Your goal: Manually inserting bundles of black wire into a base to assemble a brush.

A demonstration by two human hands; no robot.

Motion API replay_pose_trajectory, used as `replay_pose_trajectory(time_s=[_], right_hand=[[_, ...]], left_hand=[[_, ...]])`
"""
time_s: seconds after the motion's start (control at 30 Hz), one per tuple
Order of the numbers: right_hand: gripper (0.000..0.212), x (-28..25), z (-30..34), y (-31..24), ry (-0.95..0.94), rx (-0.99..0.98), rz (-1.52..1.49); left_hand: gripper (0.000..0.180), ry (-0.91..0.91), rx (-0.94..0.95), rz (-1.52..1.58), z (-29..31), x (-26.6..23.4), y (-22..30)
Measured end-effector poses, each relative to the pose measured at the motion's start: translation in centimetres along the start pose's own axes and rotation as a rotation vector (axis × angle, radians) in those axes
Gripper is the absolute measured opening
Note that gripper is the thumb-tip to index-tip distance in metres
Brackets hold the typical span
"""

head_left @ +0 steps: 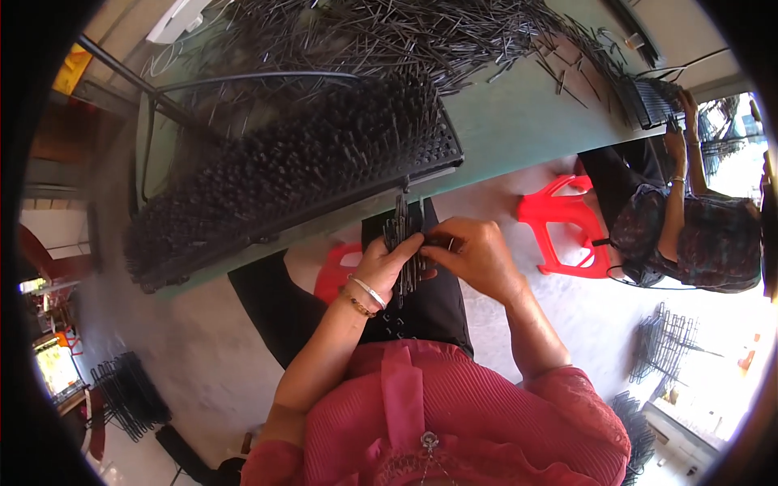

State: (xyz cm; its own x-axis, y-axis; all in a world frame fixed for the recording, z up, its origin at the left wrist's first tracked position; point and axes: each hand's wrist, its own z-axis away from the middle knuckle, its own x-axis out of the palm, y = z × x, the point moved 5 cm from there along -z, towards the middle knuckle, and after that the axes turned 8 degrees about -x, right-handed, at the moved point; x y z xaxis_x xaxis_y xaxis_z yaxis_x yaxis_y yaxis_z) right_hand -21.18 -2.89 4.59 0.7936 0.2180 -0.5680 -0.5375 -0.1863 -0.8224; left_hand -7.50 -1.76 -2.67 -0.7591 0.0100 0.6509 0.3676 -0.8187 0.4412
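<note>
A bundle of thin black sticks (399, 230) stands roughly upright over my lap, and my left hand (379, 271) is closed round it with the thumb across the front. Just right of it, my right hand (480, 257) is closed, thumb and fingertips pinched together at the bundle's side. Something dark shows at those fingertips, too small to make out. Beyond my hands, a long black perforated rack (448, 144) sits along the table's near edge, densely filled with upright black pieces (300, 158).
A large loose heap of black sticks (389, 34) covers the back of the green-topped table (502, 121). At the right, another person (689, 231) works at a smaller rack (652, 101), near a red stool (563, 219). Black wire racks (134, 393) stand on the floor.
</note>
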Motion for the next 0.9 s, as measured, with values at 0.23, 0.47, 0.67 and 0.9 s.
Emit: replay_pose_trajectory(time_s=[0.23,0.47,0.67,0.9], right_hand=[[0.022,-0.5,-2.1,2.1,-0.072,0.164,-0.429],[0.018,-1.5,-3.1,2.0,0.003,0.172,-0.548],[0.021,-3.1,-4.2,1.2,-0.064,0.182,-0.545],[0.018,-7.2,-6.0,-1.0,0.309,-0.004,-0.546]], left_hand=[[0.019,-0.117,0.101,-0.219,0.8,1.2,0.8],[0.027,-0.067,0.104,-0.169,0.9,1.8,1.9],[0.027,-0.078,0.138,-0.275,0.8,2.3,2.7],[0.026,-0.099,0.098,-0.237,1.0,2.3,3.0]])
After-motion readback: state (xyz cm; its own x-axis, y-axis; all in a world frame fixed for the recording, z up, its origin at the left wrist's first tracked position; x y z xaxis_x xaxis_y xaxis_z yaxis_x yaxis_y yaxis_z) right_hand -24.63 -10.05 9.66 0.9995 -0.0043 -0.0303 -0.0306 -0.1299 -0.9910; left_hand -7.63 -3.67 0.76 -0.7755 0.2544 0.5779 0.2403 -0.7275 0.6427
